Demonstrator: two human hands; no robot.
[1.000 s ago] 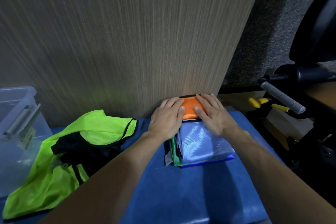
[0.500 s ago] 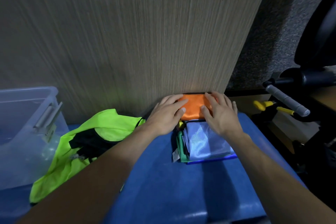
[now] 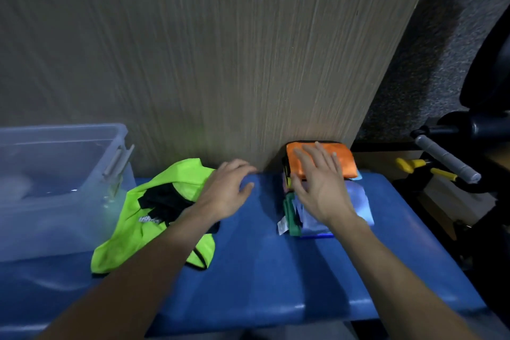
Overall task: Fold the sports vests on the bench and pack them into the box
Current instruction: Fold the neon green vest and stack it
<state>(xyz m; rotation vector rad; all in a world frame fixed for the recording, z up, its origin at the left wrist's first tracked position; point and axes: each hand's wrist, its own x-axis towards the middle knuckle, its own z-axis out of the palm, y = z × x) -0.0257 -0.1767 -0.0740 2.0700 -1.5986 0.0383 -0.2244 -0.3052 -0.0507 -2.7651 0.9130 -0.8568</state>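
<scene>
At frame centre right, right hand rests flat, fingers spread, steadying the orange vest atop folded stack; left hand, loose and empty, nears green vest; box far left.

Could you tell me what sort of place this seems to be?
Probably a gym or sports storeroom: a blue padded bench, a black machine with a grey grip handle at right, and sports vests such as the neon yellow vest beside a clear plastic box.

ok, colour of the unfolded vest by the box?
Neon yellow-green vest with black trim, clearest in the head view.
</scene>
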